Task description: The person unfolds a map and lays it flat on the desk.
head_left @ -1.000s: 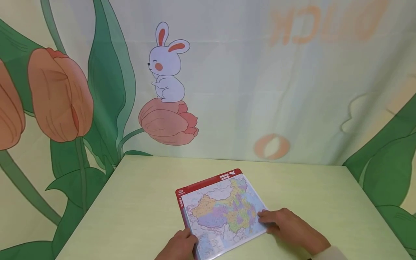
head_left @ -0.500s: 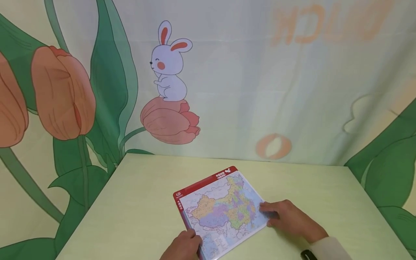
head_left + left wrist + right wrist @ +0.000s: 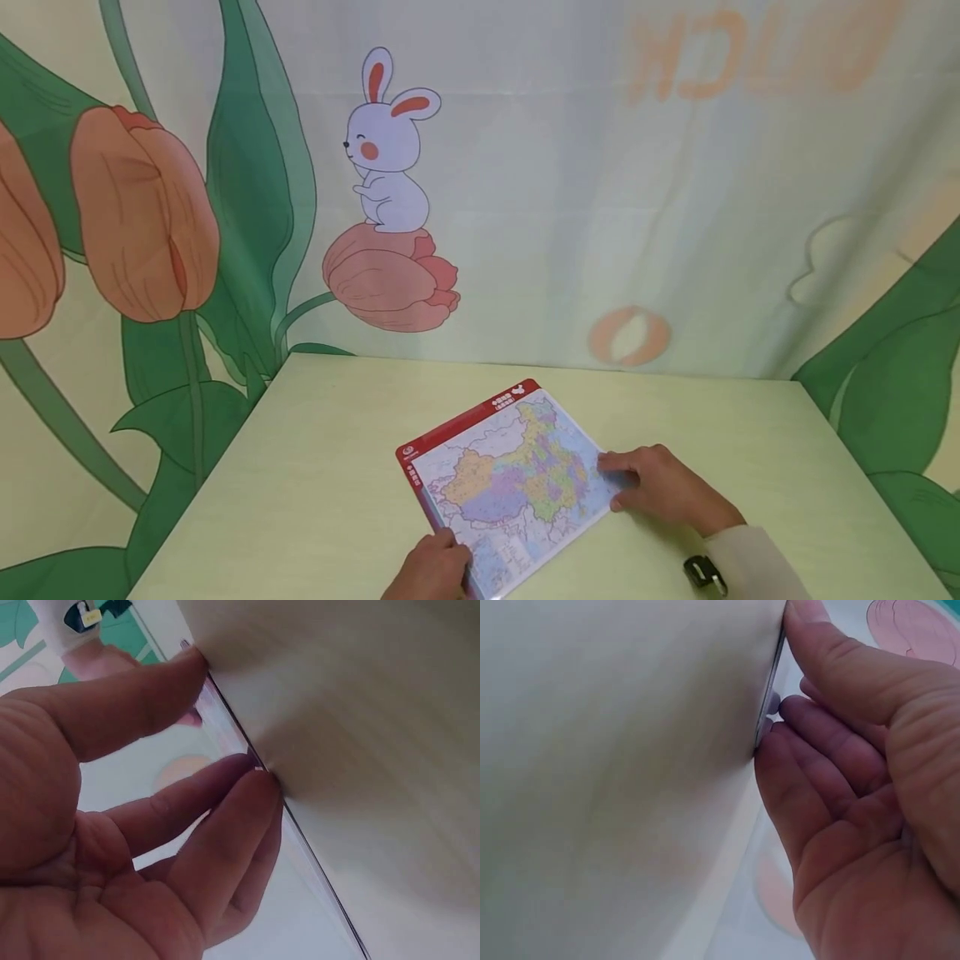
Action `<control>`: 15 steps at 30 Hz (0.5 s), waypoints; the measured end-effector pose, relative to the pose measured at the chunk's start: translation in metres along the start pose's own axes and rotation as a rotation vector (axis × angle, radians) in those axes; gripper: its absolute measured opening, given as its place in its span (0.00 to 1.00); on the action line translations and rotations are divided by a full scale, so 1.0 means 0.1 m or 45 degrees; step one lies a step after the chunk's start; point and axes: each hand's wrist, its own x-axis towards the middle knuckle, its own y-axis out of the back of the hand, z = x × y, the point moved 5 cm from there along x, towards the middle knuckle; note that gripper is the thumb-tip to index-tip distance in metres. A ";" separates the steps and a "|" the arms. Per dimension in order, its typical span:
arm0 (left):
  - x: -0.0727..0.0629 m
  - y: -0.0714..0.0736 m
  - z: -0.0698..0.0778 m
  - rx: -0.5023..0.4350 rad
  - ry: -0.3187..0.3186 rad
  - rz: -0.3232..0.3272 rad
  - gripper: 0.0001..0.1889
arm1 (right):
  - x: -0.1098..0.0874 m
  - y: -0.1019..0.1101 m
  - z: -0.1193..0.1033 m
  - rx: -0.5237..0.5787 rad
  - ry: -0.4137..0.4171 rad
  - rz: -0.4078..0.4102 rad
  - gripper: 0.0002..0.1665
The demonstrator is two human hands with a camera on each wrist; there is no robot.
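Note:
A China map [image 3: 510, 483], a flat glossy board with a red border along its top and left, lies at a slant on the table. My left hand [image 3: 433, 568] holds its lower left edge. The right hand [image 3: 663, 483] is at the right edge, index fingertip over the border and thumb lower on the side. In the left wrist view, the thumb and bent fingers of the left hand [image 3: 180, 787] meet the map's thin edge [image 3: 236, 724]. The right wrist view has the right hand [image 3: 855, 772] curved against the opposite edge [image 3: 769, 690].
The pale yellow table [image 3: 300, 467] extends around the map to a hanging backdrop [image 3: 525, 208] printed with tulips and a rabbit. A black device [image 3: 705, 573] sits by the right sleeve [image 3: 757, 562].
The map has turned counterclockwise on the table. My right hand has moved away from me along with its edge, while my left hand has shifted slightly right.

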 end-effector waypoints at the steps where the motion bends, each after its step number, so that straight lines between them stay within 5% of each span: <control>1: 0.00 -0.01 0.01 0.002 0.002 0.004 0.26 | 0.02 0.01 0.01 0.002 0.006 0.000 0.33; 10: 0.02 -0.01 0.03 -0.005 0.025 0.022 0.26 | 0.11 0.00 0.06 0.066 -0.060 -0.048 0.35; 15: 0.06 0.02 -0.04 -0.135 0.032 0.014 0.23 | 0.06 -0.02 -0.04 -0.001 -0.022 -0.029 0.33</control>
